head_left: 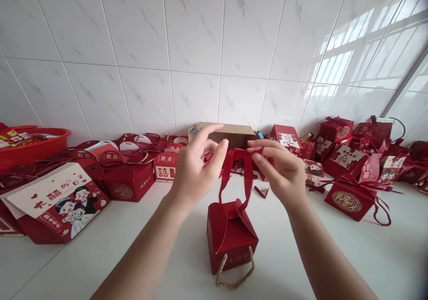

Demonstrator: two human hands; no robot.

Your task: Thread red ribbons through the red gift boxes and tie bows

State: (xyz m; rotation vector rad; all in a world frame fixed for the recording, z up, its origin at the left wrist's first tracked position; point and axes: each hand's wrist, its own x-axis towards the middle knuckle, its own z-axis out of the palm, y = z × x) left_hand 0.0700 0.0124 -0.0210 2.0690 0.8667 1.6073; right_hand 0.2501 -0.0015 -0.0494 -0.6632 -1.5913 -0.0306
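Note:
A small red gift box (232, 237) with a beige rope handle (236, 285) stands on the white table in front of me. From its top a dark red ribbon (247, 177) rises in a loop. My right hand (281, 168) pinches the ribbon's upper end between thumb and fingers. To the left of the loop, my left hand (202, 162) has its thumb and index finger apart, close to the ribbon, with nothing visibly held between them.
Red boxes (129, 182) and a large printed box (63, 206) line the left. More boxes (351, 199) are piled at the right. A cardboard box (230, 129) stands against the tiled wall. A red basin (36, 148) holds packets at the far left.

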